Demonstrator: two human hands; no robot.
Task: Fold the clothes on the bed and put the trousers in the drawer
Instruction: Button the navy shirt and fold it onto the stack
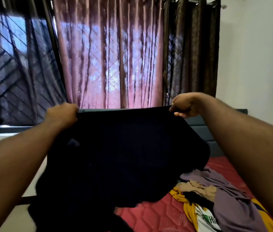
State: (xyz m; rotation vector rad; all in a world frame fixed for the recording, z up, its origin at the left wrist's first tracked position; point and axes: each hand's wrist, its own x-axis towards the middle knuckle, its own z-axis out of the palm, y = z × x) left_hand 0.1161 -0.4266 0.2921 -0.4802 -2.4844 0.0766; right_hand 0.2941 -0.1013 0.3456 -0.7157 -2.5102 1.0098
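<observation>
I hold a black garment [124,156] up in the air above the bed, stretched between both hands by its top edge. My left hand [62,114] grips the left corner and my right hand [184,105] pinches the right corner. The cloth hangs down in front of me, and its lower part reaches the red mattress [155,213]. I cannot tell what kind of garment it is. A heap of other clothes lies on the mattress to the right: a purple garment [229,203], a beige one [201,188] and a yellow and white one [199,218].
Pink and dark brown curtains [109,56] hang over the window behind the bed. A dark padded headboard [204,133] stands at the right against a white wall. Pale floor [15,218] shows at the lower left, beside the bed's edge. No drawer is in view.
</observation>
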